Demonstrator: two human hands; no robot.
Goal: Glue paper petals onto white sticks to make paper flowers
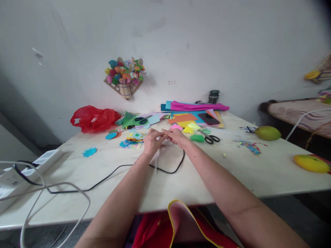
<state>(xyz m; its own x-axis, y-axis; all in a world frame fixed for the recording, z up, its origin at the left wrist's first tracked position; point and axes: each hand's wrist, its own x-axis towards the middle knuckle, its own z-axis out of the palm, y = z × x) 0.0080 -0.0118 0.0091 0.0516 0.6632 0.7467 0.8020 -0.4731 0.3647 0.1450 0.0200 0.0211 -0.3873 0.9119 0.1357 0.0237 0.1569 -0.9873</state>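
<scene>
My left hand (pixel 152 140) and my right hand (pixel 176 135) meet over the middle of the table, fingertips pinched together. Something small, with a hint of yellow, shows between them; I cannot make out what it is. Below my left hand a pale translucent stick (pixel 156 164) points toward me, its far end hidden by the hand. A black cord (pixel 178 167) loops beneath my hands. Left of them lies a heap of colourful paper flower shapes (pixel 133 140). To the right are a green block-like piece (pixel 197 138) and black-handled scissors (pixel 212 139).
A red plastic bag (pixel 94 119), a second pair of scissors (pixel 141 120), coloured sheets (pixel 182 119) and a phone (pixel 208 119) lie toward the wall. A power strip (pixel 42 165) with cables is at left. A green mango (pixel 268 133) and a yellow one (pixel 311 163) sit at right.
</scene>
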